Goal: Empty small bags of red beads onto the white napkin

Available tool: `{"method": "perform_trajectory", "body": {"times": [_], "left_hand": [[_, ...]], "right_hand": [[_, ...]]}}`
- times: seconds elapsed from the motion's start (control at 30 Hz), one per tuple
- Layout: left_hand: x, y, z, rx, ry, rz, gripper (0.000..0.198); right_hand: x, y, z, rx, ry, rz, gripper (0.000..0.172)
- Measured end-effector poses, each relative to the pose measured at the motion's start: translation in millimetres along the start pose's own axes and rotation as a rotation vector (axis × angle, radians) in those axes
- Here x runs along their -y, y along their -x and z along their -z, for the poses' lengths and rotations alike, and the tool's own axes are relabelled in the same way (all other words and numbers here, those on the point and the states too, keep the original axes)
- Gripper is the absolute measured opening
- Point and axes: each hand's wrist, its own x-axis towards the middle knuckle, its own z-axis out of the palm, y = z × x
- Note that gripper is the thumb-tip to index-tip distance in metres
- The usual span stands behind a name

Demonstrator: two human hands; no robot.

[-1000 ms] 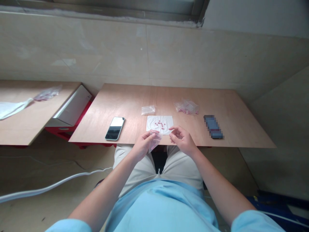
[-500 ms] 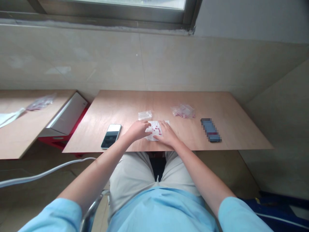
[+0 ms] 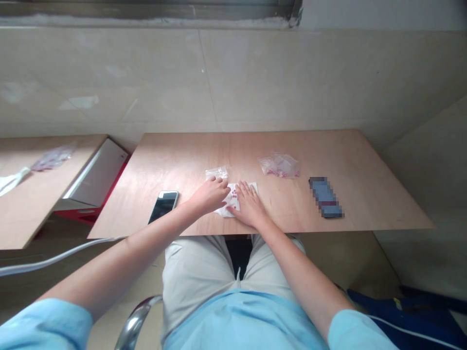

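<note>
The right hand (image 3: 248, 206) lies spread on a white paper sheet (image 3: 226, 209), pinning it to the plywood worktop (image 3: 328, 155) — small red pellets (image 3: 233, 194) sit on it — while the left hand (image 3: 209, 195) curls at its edge, any pinch hidden.

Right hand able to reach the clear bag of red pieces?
Probably yes. The right hand rests on the white sheet, and the plastic bag lies just ahead of it on the plywood tabletop. Nothing stands between them; the left hand is on the other side.

Light-blue short sleeves (image 3: 47, 323) top beige trousers (image 3: 197, 277) (creased at the lap).
</note>
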Motion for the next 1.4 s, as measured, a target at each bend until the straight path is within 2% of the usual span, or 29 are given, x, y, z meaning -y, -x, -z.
{"method": "perform_trajectory", "body": {"times": [0.13, 0.2, 0.33, 0.43, 0.53, 0.63, 0.77, 0.87, 0.97, 1.1, 1.23, 1.4], "left_hand": [[-2, 1, 10.3, -0.065, 0.115, 0.123, 0.029], [-1, 3, 14.2, -0.12, 0.329, 0.245, 0.034], [2, 10, 16.2, -0.223, 0.902, 0.482, 0.042], [2, 17, 15.4, -0.244, 1.165, 0.542, 0.046], [3, 22, 15.9, -0.234, 1.22, 0.545, 0.051], [7, 19, 20.3, -0.268, 1.032, 0.535, 0.054], [16, 4, 32.2, -0.401, 0.388, 0.374, 0.049], [28, -13, 34.0, -0.386, 0.024, 0.255, 0.052], [46, -32, 20.7, -0.318, -0.089, 0.214, 0.055], [68, -48, -8.8, -0.246, -0.184, 0.173, 0.061], [79, -47, -28.8, -0.238, -0.341, 0.179, 0.06], [79, -41, -33.4, -0.233, -0.425, 0.19, 0.06]], "right_hand": [[-3, 0, 1, -0.007, -0.02, -0.008, 0.09], [-4, 0, 2, -0.011, -0.036, -0.013, 0.092], [-7, 2, 1, -0.018, -0.056, -0.007, 0.093], [-8, 3, 1, -0.026, -0.064, -0.003, 0.093], [-8, 4, 0, -0.032, -0.07, 0.003, 0.092], [-8, 3, 1, -0.039, -0.07, 0.009, 0.092], [-8, 2, 0, -0.046, -0.07, 0.009, 0.091], [-8, 1, 0, -0.05, -0.067, 0.01, 0.091], [-7, 1, -1, -0.057, -0.058, 0.013, 0.091], [-5, -1, -1, -0.055, -0.056, 0.014, 0.091], [-4, -5, 1, -0.048, -0.054, 0.007, 0.095], [0, -5, 2, -0.051, -0.103, 0.0, 0.094]]}}
